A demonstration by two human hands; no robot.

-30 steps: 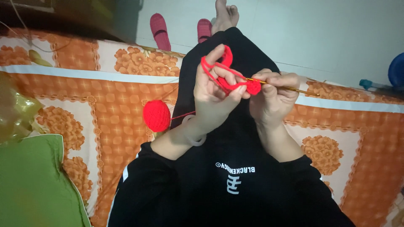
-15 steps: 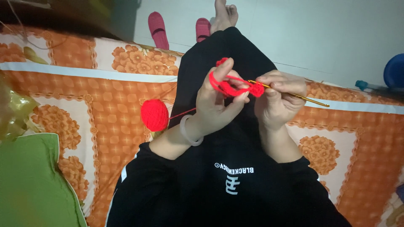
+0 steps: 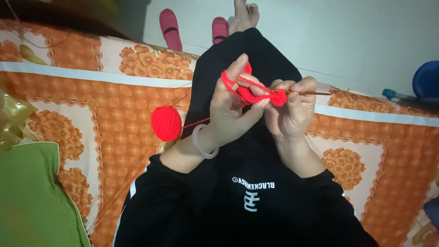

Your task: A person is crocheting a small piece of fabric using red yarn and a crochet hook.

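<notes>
1. Nearest the camera, a black top with a white printed mark covers the person's chest, and both forearms rise out of its sleeves.
2. A pale bangle (image 3: 204,145) circles the left wrist.
3. The left hand (image 3: 231,110) is raised above the lap; its fingers pinch the small red crochet piece (image 3: 258,94), and red yarn loops over the lifted forefinger.
4. The right hand (image 3: 292,112) sits just beside it, fingers clenched around a thin crochet hook (image 3: 315,93) whose tip meets the red piece; the shaft pokes out to the right.
5. A strand runs from the left hand down to the red yarn ball (image 3: 166,123), which lies on the orange flowered bedsheet (image 3: 105,132) beside the person's leg.
6. A green cushion (image 3: 32,196) lies at the lower left.
7. Farther off, two pink slippers (image 3: 170,28) and a bare foot rest on the pale floor.
</notes>
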